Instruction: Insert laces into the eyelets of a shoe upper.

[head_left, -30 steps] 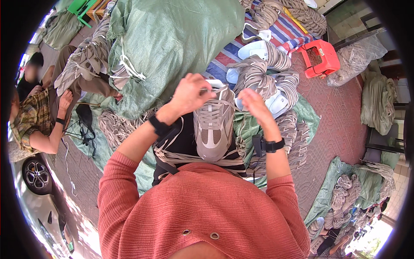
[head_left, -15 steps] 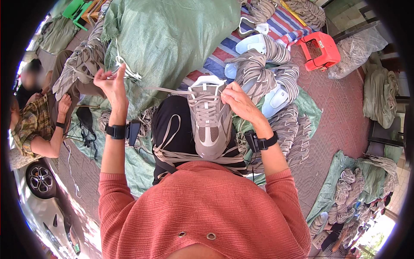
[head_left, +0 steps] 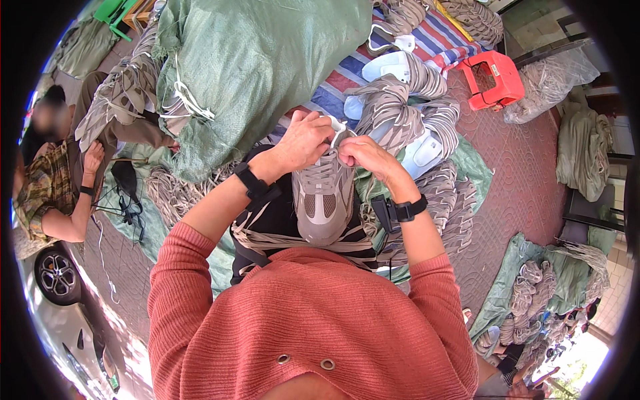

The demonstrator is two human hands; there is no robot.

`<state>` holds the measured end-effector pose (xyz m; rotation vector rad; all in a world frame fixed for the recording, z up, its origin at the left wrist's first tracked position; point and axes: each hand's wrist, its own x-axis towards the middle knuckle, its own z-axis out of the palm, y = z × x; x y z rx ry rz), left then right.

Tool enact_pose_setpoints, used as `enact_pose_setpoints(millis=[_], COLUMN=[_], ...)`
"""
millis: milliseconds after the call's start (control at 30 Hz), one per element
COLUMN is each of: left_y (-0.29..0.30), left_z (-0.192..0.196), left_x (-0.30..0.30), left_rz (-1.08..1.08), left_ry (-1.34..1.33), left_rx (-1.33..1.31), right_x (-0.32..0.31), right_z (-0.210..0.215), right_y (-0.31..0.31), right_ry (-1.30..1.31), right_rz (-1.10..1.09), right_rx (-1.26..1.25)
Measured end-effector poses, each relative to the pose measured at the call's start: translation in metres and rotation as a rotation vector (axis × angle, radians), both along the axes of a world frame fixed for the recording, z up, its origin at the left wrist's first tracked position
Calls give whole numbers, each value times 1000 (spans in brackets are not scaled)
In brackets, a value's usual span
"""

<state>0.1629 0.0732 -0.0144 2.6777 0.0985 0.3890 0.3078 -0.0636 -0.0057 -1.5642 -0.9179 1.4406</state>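
Note:
A grey-beige sneaker (head_left: 323,210) with a mesh toe rests on my dark-trousered lap, its toe toward me. Beige laces (head_left: 327,170) cross its front in rows. At the ankle opening, my left hand (head_left: 303,141) is closed, fingers bent down at the tongue; what they pinch is hidden. My right hand (head_left: 367,155) grips the right edge of the sneaker's collar with fingertips together. The two hands nearly meet over the opening. Loose beige laces (head_left: 267,235) lie across my thighs.
A big green woven sack (head_left: 260,73) bulges ahead. Bundled sneaker uppers (head_left: 390,113) lie on a striped sheet (head_left: 333,83) to the right, near a red plastic stool (head_left: 493,80). At left, a person (head_left: 60,187) sits beside more uppers (head_left: 127,100); a car (head_left: 60,320) stands behind.
My left hand has come in from the far left to the sneaker's opening, and its fingers have closed. My right hand has stayed near the collar, shifting slightly down.

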Motion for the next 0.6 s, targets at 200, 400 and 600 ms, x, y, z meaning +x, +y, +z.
enact_pose_setpoints(millis=[200, 400, 600], left_y=[2, 15, 61], left_z=[-3, -1, 7], left_x=[1, 6, -20], left_rz=[-86, -120, -116], left_ry=[-30, 55, -105], left_rx=[-91, -348, -287], right_x=[7, 15, 20], right_z=[1, -3, -8], right_y=[7, 7, -6], right_ry=[7, -185, -227], right_rz=[-20, 111, 126], right_rx=[-83, -106, -44])
